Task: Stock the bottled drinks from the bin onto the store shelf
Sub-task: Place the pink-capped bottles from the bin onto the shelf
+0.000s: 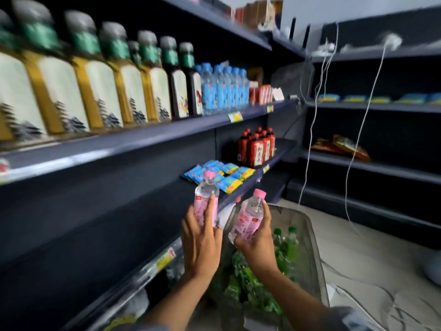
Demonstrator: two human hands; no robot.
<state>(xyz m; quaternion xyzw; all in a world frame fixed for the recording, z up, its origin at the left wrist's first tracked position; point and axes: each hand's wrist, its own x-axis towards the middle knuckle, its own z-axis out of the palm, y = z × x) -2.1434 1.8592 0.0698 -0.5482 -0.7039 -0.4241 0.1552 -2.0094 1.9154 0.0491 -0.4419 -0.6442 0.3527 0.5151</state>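
Your left hand (201, 244): raised, palm away from you, fingers curled round pink-capped bottle (207, 201). Your right hand (259, 244): just right of it, thumb and fingers wrapped round second bottle (249, 216). Both forearms bare, extended forward.

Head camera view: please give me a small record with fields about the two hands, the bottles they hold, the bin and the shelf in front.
left hand: left hand grips a clear pink-label bottle with pink cap, upright
right hand: right hand grips a second pink-capped clear bottle, tilted right
bin: clear plastic bin below, holding green-label bottles
shelf: dark blue metal shelf, left; middle level bare near hands
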